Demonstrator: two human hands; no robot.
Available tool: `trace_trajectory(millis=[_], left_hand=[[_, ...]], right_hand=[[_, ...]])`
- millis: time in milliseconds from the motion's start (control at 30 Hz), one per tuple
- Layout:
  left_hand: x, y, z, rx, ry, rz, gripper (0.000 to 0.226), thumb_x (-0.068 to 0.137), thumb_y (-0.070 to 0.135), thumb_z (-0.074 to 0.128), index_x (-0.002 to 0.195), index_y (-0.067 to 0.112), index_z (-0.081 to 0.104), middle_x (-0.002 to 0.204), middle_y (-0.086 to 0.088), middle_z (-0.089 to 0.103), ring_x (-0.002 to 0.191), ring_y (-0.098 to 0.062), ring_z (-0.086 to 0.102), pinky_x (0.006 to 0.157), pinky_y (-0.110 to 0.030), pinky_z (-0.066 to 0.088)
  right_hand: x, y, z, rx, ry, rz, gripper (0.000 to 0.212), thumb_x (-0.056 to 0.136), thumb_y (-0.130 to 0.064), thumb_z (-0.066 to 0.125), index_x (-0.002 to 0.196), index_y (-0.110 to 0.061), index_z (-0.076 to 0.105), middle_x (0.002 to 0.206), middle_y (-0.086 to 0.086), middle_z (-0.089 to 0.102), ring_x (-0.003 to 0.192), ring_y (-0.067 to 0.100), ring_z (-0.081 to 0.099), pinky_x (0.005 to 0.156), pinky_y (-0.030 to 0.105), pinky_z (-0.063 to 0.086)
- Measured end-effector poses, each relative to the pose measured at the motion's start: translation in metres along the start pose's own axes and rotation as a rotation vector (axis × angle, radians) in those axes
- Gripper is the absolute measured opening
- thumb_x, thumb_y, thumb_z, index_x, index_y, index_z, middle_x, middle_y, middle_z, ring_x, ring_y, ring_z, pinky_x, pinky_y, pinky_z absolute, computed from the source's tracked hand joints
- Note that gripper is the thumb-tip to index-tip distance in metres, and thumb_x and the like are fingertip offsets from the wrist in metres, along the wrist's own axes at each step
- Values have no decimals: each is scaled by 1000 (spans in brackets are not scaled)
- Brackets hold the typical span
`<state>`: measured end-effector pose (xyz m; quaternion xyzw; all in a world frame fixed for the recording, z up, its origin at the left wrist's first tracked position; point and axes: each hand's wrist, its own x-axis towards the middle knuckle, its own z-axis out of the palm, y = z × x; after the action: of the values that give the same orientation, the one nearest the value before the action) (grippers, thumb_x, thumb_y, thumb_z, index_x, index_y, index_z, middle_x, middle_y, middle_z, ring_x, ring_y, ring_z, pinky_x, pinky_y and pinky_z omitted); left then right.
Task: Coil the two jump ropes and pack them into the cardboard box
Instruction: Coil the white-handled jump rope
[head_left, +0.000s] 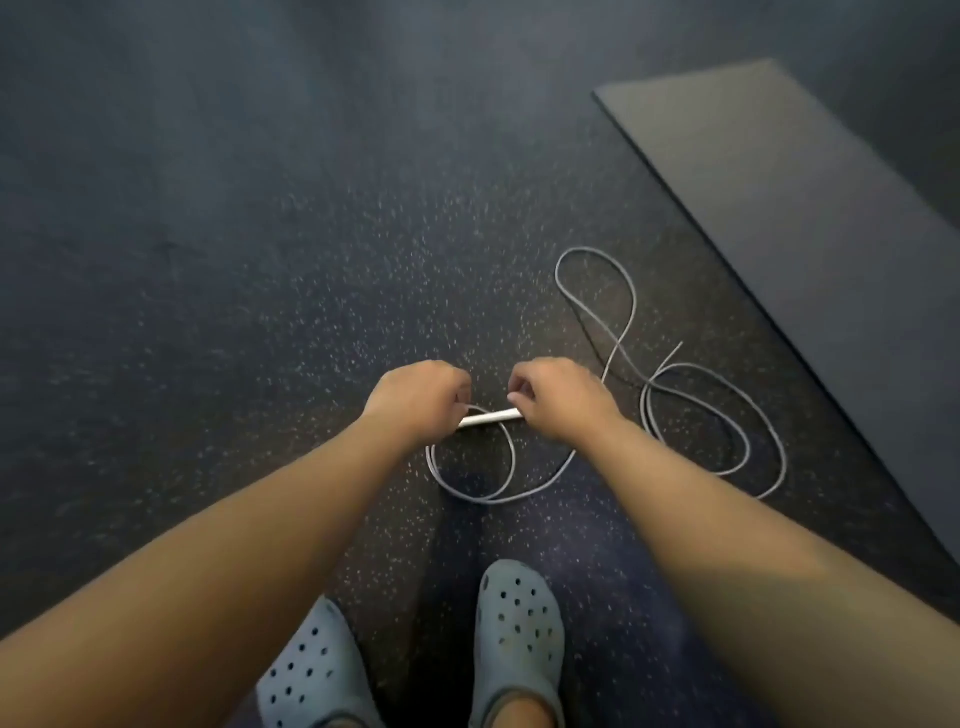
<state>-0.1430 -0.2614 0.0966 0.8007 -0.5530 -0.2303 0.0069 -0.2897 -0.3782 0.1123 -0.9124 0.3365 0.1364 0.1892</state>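
A thin grey jump rope (727, 410) lies in loose loops on the dark speckled floor, mostly to the right of my hands. Its white handle (491, 417) is held level between both hands. My left hand (415, 397) grips the handle's left end together with a strand of rope. My right hand (558, 397) pinches the handle's right end with curled fingers. A small loop of rope (470, 491) hangs below the handle. I see no second rope and no cardboard box.
A dark exercise mat (779, 197) lies on the floor at the right, running diagonally back. My two feet in grey perforated clogs (519, 629) stand just below the hands. The speckled rubber floor (234, 312) stretches to the left and ahead.
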Motion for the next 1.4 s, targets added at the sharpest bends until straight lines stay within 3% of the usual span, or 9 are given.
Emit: trace_trajectory(millis=[500, 700, 867, 967, 1033, 1167, 1267, 1333, 1400], left_hand=[[78, -6, 113, -151, 28, -39, 16, 98, 25, 64, 112, 19, 60, 113, -3, 61, 107, -26, 56, 84, -40, 46], [57, -8, 36, -292, 42, -66, 10, 100, 25, 60, 110, 25, 59, 108, 2, 62, 96, -25, 62, 84, -45, 52], [8, -1, -48, -702, 312, -170, 10, 95, 19, 69, 104, 17, 64, 100, 0, 68, 86, -23, 70, 77, -36, 57], [-30, 6, -101, -1034, 443, -171, 10, 96, 8, 68, 101, 9, 60, 97, -10, 64, 78, -26, 72, 68, -35, 64], [-54, 6, -135, -1137, 553, -155, 12, 96, 6, 68, 104, 6, 59, 93, -9, 62, 77, -18, 65, 65, -28, 60], [-128, 7, -203, -1212, 659, -104, 16, 93, 14, 74, 104, 8, 64, 91, -6, 68, 80, -14, 63, 65, -25, 51], [-178, 7, -238, -1005, 838, -147, 43, 82, 27, 85, 112, 8, 61, 104, -7, 65, 88, -15, 61, 79, -33, 52], [-207, 3, -257, -639, 1094, -229, 85, 70, 42, 91, 136, 8, 48, 129, -12, 53, 109, -20, 53, 99, -36, 46], [-241, 0, -271, -227, 1191, -238, 99, 70, 52, 88, 149, 17, 40, 145, -11, 44, 128, -28, 44, 107, -42, 37]], right_hand=[[93, 64, 82, -207, -186, -94, 18, 100, -27, 59, 114, -17, 63, 119, 10, 56, 114, 35, 54, 89, 46, 48], [85, 34, 1, 359, -28, 56, 22, 91, -15, 75, 112, -17, 71, 106, 11, 66, 83, 22, 61, 82, 37, 53], [46, -30, -75, 900, 100, 11, 66, 92, -2, 71, 147, -18, 40, 103, 20, 67, 70, 27, 70, 70, 39, 61], [13, -68, -109, 934, 49, -34, 32, 102, -20, 61, 130, -6, 56, 112, 24, 72, 69, 27, 68, 60, 29, 54], [-12, -87, -128, 951, 2, -51, 33, 106, -35, 52, 117, -6, 65, 111, 23, 75, 74, 27, 68, 56, 23, 50], [-74, -125, -170, 1057, -2, -279, 27, 104, -34, 56, 106, -9, 66, 79, 16, 69, 76, 33, 67, 74, 35, 50], [-103, -152, -198, 1019, 145, -420, 14, 102, -25, 62, 95, -13, 66, 67, 4, 51, 59, 19, 52, 63, 32, 47], [-116, -169, -211, 963, 217, -483, 13, 102, -26, 61, 97, -15, 67, 66, -2, 47, 55, 7, 43, 55, 23, 41], [-127, -187, -219, 925, 268, -556, 12, 101, -25, 62, 96, -15, 68, 66, -6, 48, 53, 3, 40, 52, 18, 35]])
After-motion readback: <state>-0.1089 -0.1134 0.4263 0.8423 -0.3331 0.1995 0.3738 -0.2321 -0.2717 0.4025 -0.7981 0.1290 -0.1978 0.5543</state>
